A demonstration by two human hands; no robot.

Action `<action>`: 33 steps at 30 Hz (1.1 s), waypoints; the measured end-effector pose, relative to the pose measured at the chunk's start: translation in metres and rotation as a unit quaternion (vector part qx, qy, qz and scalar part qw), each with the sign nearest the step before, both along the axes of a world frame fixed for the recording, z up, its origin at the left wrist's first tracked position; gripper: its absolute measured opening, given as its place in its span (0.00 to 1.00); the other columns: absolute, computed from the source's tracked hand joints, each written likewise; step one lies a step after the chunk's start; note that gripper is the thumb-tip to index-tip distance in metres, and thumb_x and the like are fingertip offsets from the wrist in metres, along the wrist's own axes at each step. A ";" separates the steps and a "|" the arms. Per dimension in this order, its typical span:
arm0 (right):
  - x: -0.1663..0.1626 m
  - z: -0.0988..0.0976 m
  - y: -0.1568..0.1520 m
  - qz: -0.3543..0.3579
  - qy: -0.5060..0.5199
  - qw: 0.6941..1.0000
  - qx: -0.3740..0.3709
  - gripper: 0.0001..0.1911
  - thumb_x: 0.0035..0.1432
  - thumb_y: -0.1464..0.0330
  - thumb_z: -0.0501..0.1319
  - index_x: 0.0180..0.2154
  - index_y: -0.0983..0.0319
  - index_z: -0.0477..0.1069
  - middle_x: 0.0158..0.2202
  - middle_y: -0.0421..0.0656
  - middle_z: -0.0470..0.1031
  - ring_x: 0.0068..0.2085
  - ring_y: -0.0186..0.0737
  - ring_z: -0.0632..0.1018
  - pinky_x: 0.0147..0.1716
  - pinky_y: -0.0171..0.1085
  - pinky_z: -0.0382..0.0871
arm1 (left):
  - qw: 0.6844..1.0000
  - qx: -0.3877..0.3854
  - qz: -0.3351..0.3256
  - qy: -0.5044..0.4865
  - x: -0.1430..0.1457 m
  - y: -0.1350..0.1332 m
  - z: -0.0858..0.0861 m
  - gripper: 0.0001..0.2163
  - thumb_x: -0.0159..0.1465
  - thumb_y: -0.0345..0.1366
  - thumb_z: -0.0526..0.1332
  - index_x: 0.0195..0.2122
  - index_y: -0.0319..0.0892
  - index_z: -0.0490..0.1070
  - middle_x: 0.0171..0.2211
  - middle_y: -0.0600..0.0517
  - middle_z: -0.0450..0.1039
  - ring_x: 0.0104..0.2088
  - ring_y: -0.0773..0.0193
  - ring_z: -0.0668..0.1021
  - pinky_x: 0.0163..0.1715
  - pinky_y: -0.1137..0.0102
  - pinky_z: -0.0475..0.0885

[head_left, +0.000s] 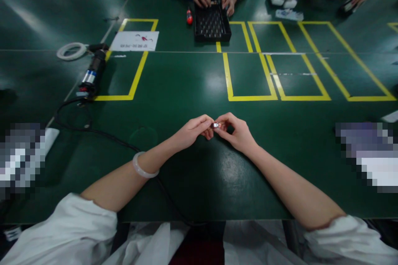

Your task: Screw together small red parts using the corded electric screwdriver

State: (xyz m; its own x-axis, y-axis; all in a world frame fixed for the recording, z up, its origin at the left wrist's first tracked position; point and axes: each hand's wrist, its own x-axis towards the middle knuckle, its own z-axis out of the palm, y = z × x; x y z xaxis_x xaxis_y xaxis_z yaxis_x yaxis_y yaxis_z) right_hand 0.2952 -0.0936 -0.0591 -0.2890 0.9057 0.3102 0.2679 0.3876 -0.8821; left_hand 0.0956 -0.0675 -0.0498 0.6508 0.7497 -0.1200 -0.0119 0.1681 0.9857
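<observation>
Between my two hands, above the green table (186, 87), is a small shiny piece (216, 125), silvery white with a dark end and a reddish patch; it is too small for me to name. My left hand (199, 127) pinches its dark end between thumb and fingers. From the other side, my right hand (231, 130) grips it with thumb and forefinger. The fingertips of both hands almost meet around the piece and cover part of it.
A black tool (93, 68) with a cable lies at the left, near a white coil (71, 51) and a paper sheet (135, 41). Yellow tape outlines (253, 98) mark the table. Opposite, a person's hands work at a black tray (213, 37) beside a red object (189, 16).
</observation>
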 end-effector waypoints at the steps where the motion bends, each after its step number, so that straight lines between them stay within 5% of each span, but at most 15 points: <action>1: 0.000 0.000 0.000 0.000 -0.002 1.000 -0.001 0.05 0.60 0.68 0.64 0.39 0.59 0.70 0.30 0.39 0.74 0.28 0.32 0.73 0.28 0.34 0.69 | 1.000 0.002 -0.001 0.002 0.000 0.000 0.000 0.17 0.70 0.48 0.56 0.40 0.35 0.68 0.30 0.49 0.71 0.32 0.66 0.75 0.35 0.71 0.70; 21: 0.000 0.000 -0.001 0.022 -0.012 1.000 0.003 0.08 0.61 0.70 0.63 0.43 0.60 0.70 0.25 0.34 0.68 0.26 0.31 0.71 0.29 0.33 0.67 | 0.999 0.022 -0.007 0.023 0.000 -0.002 0.006 0.13 0.66 0.42 0.62 0.41 0.35 0.67 0.32 0.51 0.70 0.31 0.68 0.73 0.36 0.71 0.70; 33: 0.002 -0.001 -0.001 0.023 0.008 0.999 -0.026 0.09 0.62 0.65 0.62 0.45 0.59 0.70 0.31 0.39 0.75 0.31 0.34 0.75 0.32 0.35 0.70 | 0.999 0.012 0.021 0.021 0.000 -0.002 0.004 0.15 0.69 0.46 0.57 0.40 0.36 0.68 0.31 0.49 0.72 0.32 0.66 0.75 0.36 0.70 0.71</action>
